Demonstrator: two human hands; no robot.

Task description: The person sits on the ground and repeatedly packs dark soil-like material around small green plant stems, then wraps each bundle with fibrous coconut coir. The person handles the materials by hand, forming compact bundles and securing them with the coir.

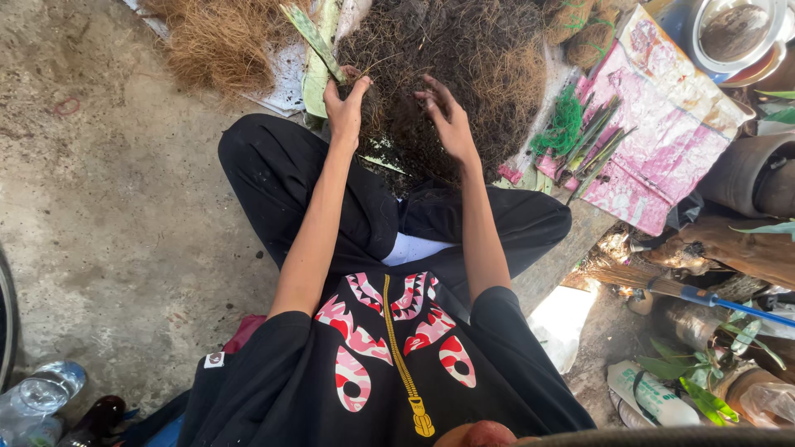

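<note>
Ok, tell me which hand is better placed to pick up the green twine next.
Probably the right hand. It rests on the dark fibre pile, on the same side as the green twine. The left hand is farther away and pinches a long green leaf.

fibre heap [464, 66] before knees, cuttings [592, 145] right

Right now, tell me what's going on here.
A person sits cross-legged on a concrete floor, both hands in a dark mound of coconut fibre. The left hand grips a clump of it next to a long green leaf; the right hand presses open fingers into the fibre. To the right lie a pink sheet with green cuttings and a bundle of green string.
</note>
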